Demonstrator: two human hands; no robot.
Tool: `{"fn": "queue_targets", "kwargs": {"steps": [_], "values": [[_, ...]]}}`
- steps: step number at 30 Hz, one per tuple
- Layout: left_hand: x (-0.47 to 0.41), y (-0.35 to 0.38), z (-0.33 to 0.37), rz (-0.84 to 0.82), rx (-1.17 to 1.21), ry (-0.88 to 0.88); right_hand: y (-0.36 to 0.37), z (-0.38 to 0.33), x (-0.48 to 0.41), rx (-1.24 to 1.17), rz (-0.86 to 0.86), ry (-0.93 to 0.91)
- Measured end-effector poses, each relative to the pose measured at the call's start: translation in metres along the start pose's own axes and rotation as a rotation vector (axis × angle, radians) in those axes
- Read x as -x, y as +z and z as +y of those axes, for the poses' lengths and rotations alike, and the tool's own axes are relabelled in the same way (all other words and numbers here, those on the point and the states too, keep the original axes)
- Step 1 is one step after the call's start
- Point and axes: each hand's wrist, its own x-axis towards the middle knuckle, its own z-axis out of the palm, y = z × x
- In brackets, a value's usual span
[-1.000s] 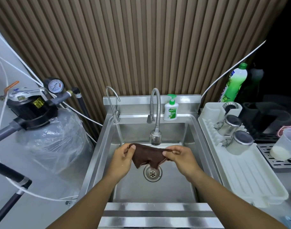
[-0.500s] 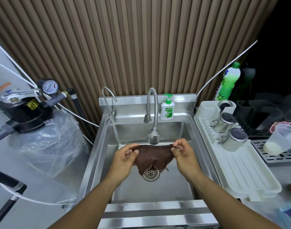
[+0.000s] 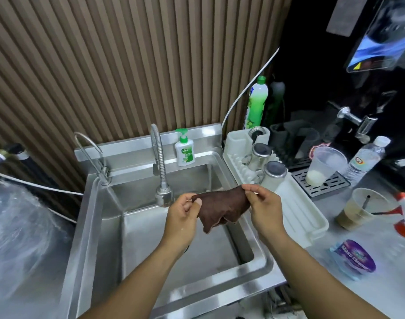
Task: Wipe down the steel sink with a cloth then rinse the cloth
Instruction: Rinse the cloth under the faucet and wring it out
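- cloth (image 3: 222,208): plain dark brown, no print
- sink (image 3: 151,249): bare grey steel, glossy
- wall panel (image 3: 128,65), 12 o'clock of cloth: brown with darker vertical rib stripes
- pump bottle (image 3: 184,153), 11 o'clock: white body, green pump, green label
- tall bottle (image 3: 256,102), 1 o'clock: bright green, green cap
- drying rack (image 3: 300,215), 3 o'clock: off-white
- clear cup (image 3: 323,166), 2 o'clock: white liquid inside
- drip grate (image 3: 321,188) under it: black
- second cup (image 3: 358,210), 3 o'clock: beige drink
- pouch (image 3: 355,256), 4 o'clock: purple, pale lettering, light blue edge
- object at frame edge (image 3: 404,217), 3 o'clock: red-orange and white, possibly a spray bottle
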Motion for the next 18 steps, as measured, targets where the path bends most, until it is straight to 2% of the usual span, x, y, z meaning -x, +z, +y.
{"fn": "queue_targets", "kwargs": {"steps": [3,8,12,18], "values": [[-0.007,0.039,-0.002,-0.051,-0.01,-0.027,-0.027,0.001,-0.008,0.051,0.036,-0.052],[-0.021,0.103,-0.006,-0.153,-0.076,-0.07,-0.081,0.002,-0.027,0.315,0.07,-0.154],[-0.028,0.141,-0.017,-0.19,-0.085,-0.173,-0.116,0.011,-0.042,0.422,0.089,-0.085],[-0.03,0.182,-0.024,-0.191,-0.072,-0.261,-0.15,0.02,-0.066,0.454,0.093,-0.008]]}}
